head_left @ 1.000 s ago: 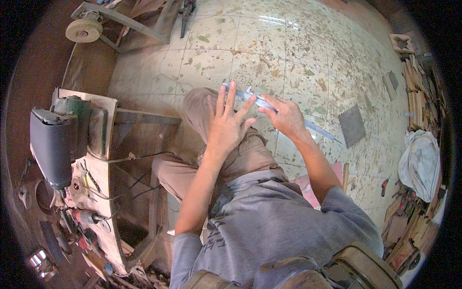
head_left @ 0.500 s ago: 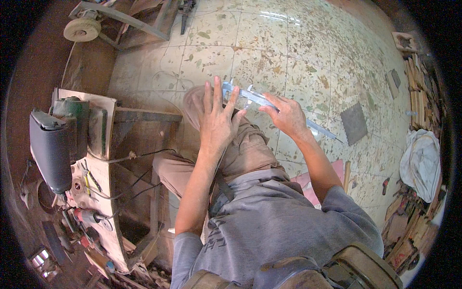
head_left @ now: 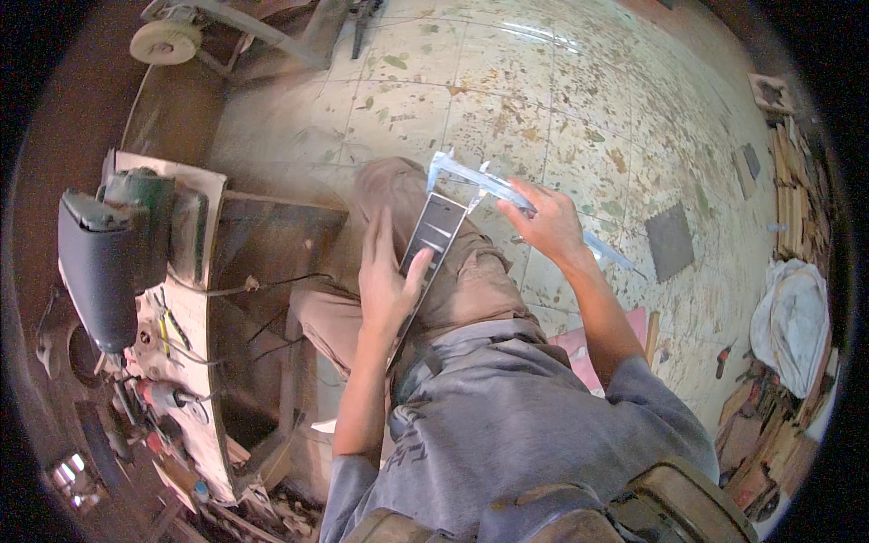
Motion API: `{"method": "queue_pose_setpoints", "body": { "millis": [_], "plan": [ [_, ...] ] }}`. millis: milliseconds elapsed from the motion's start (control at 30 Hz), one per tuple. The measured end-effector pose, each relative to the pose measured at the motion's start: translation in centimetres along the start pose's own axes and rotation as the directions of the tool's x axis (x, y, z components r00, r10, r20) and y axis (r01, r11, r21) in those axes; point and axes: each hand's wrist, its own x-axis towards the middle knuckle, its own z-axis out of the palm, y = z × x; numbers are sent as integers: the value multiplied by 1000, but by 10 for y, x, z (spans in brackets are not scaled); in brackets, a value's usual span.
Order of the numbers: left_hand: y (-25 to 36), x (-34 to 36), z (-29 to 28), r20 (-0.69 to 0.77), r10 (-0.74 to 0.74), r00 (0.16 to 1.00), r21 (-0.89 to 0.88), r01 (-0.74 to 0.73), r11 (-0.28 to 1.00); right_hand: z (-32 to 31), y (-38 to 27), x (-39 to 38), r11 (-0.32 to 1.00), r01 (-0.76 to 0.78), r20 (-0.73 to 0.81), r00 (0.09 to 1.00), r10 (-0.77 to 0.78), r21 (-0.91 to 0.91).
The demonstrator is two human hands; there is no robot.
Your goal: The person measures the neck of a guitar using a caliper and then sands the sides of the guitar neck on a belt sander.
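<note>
A long, narrow dark fretboard [head_left: 436, 223] with pale edges and pale crossbars slants up from my lap. My left hand [head_left: 389, 282] is around its middle, thumb on the near face and fingers stretched along the left side. At its far end, a silver caliper [head_left: 462, 170] lies crosswise, jaws spread to either side of that end; whether they touch it, I cannot tell. My right hand [head_left: 548, 220] grips the caliper's beam, thumb and fingers closed near the sliding part. The beam's tail runs out past my right wrist.
At left, a workbench [head_left: 213, 335] carries a green-and-grey machine [head_left: 136, 217], a red power tool [head_left: 161, 393] and cables. A wheeled frame [head_left: 167, 42] stands far left. Dark mat [head_left: 670, 241] lies on the stained tile floor; wood strips [head_left: 786, 190] and a white sack [head_left: 792, 317] sit right.
My left hand, spread beside the caliper jaws before, has come down and closed around the fretboard, which now shows plainly. The caliper stays in my right hand, its jaws now at the board's end.
</note>
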Motion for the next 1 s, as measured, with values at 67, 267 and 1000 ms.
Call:
{"method": "queue_pose_setpoints", "body": {
  "millis": [67, 267, 1000],
  "plan": [
    [-8, -31, -18, 83, -194, 978, -105, 202, 974, 1, 5, 2, 998, -58, 3, 998, 58, 13],
    [-32, -115, -51, 229, -308, 923, -112, 339, 934, -14, -19, 21, 946, -270, 68, 963, 262, 177],
    [-39, -272, -109, -5, -702, 712, -262, 677, 688, 306, -457, 57, 714, -189, 709, 435, -555, 674]
  ]
}}
